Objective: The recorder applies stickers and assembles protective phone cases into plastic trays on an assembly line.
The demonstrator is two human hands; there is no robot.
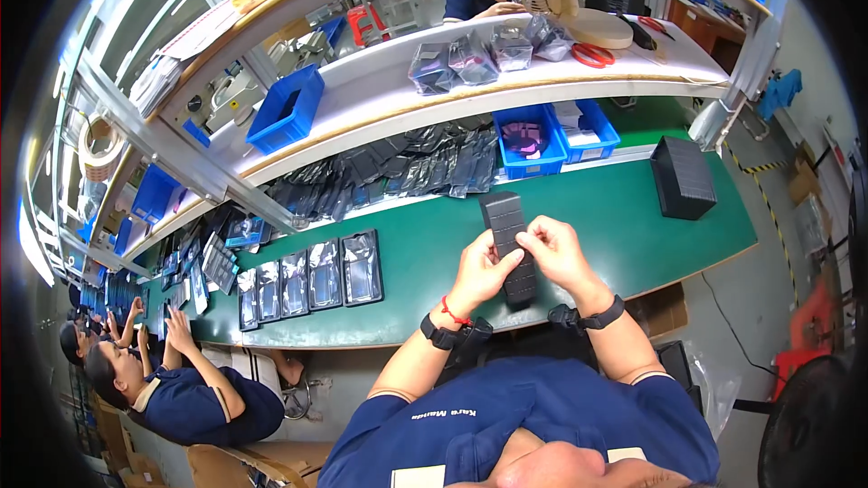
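Item, frame centre: your left hand (481,273) and right hand (558,253), fingers of both grasping one long dark tray (509,239) above the green bench (615,217); black box (683,178), right.

Head-worn fisheye, downward over workbench (633,217)

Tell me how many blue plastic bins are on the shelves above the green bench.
4 clearly: one blue bin on the white upper shelf at left, two bins side by side under it, one far left. More may be hidden.
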